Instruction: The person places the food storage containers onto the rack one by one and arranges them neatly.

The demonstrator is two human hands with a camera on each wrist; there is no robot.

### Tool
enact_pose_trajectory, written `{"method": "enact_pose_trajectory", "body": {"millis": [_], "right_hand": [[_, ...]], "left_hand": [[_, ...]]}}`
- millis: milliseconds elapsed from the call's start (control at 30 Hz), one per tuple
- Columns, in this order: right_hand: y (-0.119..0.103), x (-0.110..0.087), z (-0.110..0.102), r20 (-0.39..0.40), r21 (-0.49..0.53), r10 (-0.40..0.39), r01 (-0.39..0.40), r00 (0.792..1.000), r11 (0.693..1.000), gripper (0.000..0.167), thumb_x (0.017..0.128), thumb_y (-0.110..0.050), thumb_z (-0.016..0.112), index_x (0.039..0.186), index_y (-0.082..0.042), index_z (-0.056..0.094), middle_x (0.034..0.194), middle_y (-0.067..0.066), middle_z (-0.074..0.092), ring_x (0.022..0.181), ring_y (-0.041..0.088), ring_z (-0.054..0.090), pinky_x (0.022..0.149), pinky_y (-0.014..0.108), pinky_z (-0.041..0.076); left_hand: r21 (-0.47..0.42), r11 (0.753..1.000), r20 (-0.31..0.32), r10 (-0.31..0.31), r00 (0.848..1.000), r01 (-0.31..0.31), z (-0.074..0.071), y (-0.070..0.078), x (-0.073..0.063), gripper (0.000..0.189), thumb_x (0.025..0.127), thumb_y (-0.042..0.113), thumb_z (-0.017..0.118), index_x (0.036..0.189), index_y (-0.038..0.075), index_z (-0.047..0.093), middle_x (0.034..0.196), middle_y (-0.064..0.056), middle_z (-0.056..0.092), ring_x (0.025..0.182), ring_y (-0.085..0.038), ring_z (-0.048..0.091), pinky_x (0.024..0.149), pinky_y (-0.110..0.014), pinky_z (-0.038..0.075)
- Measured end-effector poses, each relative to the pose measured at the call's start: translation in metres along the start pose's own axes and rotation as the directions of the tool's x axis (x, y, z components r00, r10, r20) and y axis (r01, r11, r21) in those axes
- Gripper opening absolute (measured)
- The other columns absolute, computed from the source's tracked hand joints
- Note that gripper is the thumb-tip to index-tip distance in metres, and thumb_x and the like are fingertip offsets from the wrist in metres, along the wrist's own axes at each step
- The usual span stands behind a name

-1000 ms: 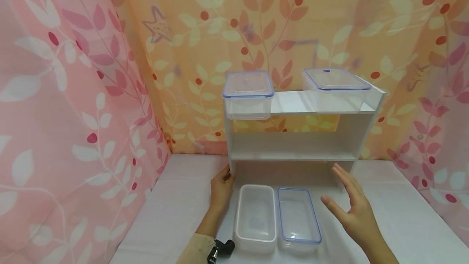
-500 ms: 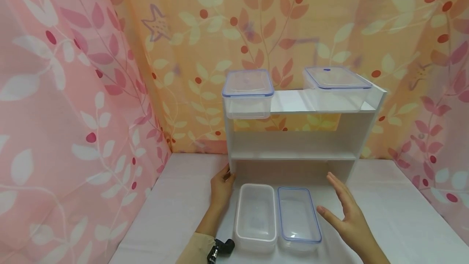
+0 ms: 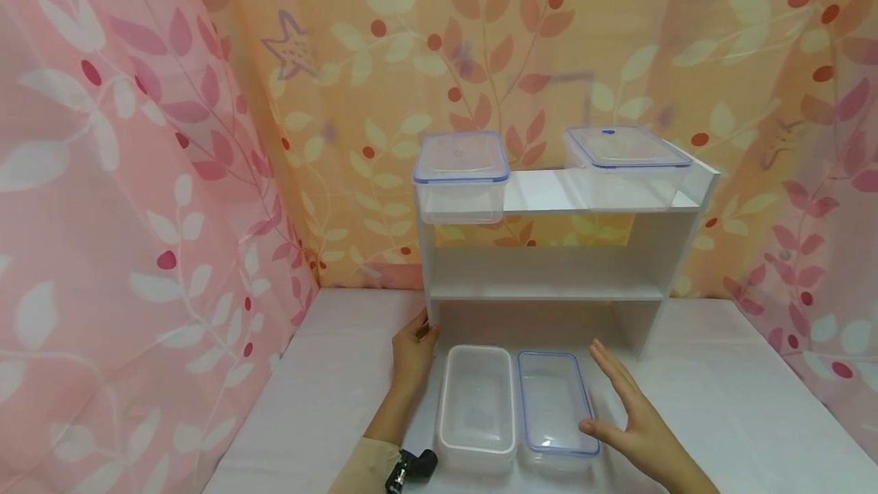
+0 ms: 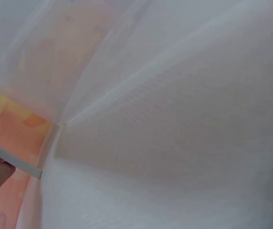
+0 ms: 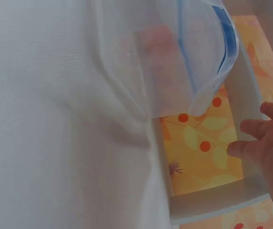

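Note:
In the head view my left hand grips the lower left side panel of a white shelf unit. Its fingers also show against the panel's edge at the far left of the left wrist view. My right hand is spread beside a clear plastic container with a blue rim, thumb over its right edge; whether they touch I cannot tell. Left of that stands a clear container with a whitish rim. In the right wrist view the right fingers are extended and hold nothing.
Two clear containers with blue-edged lids sit on the shelf's top board, one at the left end and one toward the right. A white cloth covers the table, and floral curtains hang behind and beside it.
My right hand has moved left and down, closer to the blue-rimmed container. The left hand keeps its hold on the shelf panel.

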State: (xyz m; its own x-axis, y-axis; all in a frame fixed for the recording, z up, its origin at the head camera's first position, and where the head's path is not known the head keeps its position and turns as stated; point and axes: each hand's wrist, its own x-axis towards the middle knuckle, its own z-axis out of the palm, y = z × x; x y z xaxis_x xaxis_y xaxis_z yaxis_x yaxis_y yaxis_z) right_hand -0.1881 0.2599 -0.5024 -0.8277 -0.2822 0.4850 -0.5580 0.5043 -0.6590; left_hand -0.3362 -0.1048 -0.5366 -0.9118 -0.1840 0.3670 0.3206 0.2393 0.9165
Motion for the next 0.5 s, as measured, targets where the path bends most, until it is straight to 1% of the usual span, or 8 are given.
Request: {"method": "enact_pose_trajectory", "body": {"millis": [133,233,267,333,367,433,467,500], "right_hand": [[0.005,-0.003,0.005,0.039,0.002,-0.015,0.015,0.999,1.0,0.111,0.076,-0.009,0.089,0.164,-0.014,0.022,0.173,0.007,0.01,0.159,0.012,0.006,0.104,0.002,0.012],[0.009,-0.005,0.009,0.07,0.017,-0.007,0.006,0.998,1.0,0.114,0.074,-0.012,0.09,0.165,-0.014,0.021,0.173,0.007,0.008,0.159,0.011,0.003,0.105,0.001,0.012],[0.009,-0.006,0.01,0.081,0.014,0.001,-0.002,0.997,1.0,0.115,0.074,-0.013,0.091,0.165,-0.015,0.02,0.173,0.006,0.007,0.159,0.01,0.003,0.11,0.006,0.012],[0.011,-0.008,0.011,0.104,0.021,0.014,-0.016,0.995,1.0,0.117,0.074,-0.013,0.091,0.165,-0.016,0.018,0.174,0.005,0.004,0.157,0.003,0.0,0.123,0.031,0.017],[0.012,-0.009,0.012,0.116,0.031,0.017,-0.021,0.993,0.999,0.119,0.073,-0.014,0.091,0.166,-0.016,0.016,0.174,0.005,0.003,0.157,0.0,-0.001,0.123,0.049,0.021],[0.013,-0.01,0.014,0.138,0.05,0.024,-0.031,0.99,0.998,0.121,0.072,-0.014,0.092,0.166,-0.015,0.014,0.174,0.006,0.0,0.155,-0.003,-0.004,0.107,0.077,0.022],[0.014,-0.011,0.015,0.146,0.065,0.03,-0.04,0.989,0.997,0.123,0.072,-0.014,0.092,0.166,-0.015,0.013,0.174,0.006,-0.002,0.155,-0.003,-0.005,0.096,0.085,0.019],[0.015,-0.011,0.015,0.153,0.083,0.031,-0.044,0.988,0.996,0.124,0.071,-0.014,0.092,0.166,-0.014,0.013,0.174,0.007,-0.003,0.155,-0.003,-0.005,0.091,0.088,0.018]], "left_hand": [[-0.003,1.0,-0.004,0.0,1.0,0.0,0.0,0.001,-0.001,0.047,0.093,0.003,0.072,0.139,0.009,0.065,0.135,-0.01,0.067,0.113,-0.032,0.071,0.081,-0.029,0.058],[-0.003,1.0,-0.014,0.009,1.0,-0.009,0.0,0.001,-0.001,0.046,0.092,0.002,0.072,0.137,0.01,0.066,0.134,-0.01,0.068,0.111,-0.031,0.072,0.078,-0.027,0.058],[0.0,1.0,-0.018,0.009,1.0,-0.009,0.0,0.001,-0.001,0.046,0.092,0.002,0.072,0.137,0.012,0.067,0.133,-0.009,0.068,0.11,-0.03,0.072,0.077,-0.026,0.058],[0.0,1.0,-0.02,0.012,1.0,-0.012,0.0,0.001,-0.001,0.046,0.092,0.002,0.072,0.137,0.012,0.067,0.133,-0.008,0.069,0.109,-0.028,0.072,0.078,-0.026,0.058],[0.002,1.0,-0.019,0.008,1.0,-0.008,0.001,0.001,-0.001,0.046,0.092,0.002,0.072,0.137,0.013,0.067,0.133,-0.006,0.068,0.109,-0.027,0.073,0.078,-0.025,0.058],[0.002,1.0,-0.019,0.008,1.0,-0.008,0.001,0.0,0.0,0.046,0.092,0.002,0.072,0.137,0.013,0.067,0.134,-0.006,0.068,0.108,-0.026,0.073,0.078,-0.024,0.058],[0.003,1.0,-0.018,0.006,1.0,-0.006,0.001,0.001,0.0,0.047,0.092,0.002,0.072,0.137,0.013,0.067,0.134,-0.006,0.068,0.108,-0.026,0.073,0.078,-0.024,0.057],[0.003,1.0,-0.017,0.005,1.0,-0.005,0.0,0.001,-0.001,0.047,0.092,0.002,0.072,0.137,0.013,0.067,0.134,-0.006,0.068,0.108,-0.026,0.073,0.077,-0.025,0.058]]}}
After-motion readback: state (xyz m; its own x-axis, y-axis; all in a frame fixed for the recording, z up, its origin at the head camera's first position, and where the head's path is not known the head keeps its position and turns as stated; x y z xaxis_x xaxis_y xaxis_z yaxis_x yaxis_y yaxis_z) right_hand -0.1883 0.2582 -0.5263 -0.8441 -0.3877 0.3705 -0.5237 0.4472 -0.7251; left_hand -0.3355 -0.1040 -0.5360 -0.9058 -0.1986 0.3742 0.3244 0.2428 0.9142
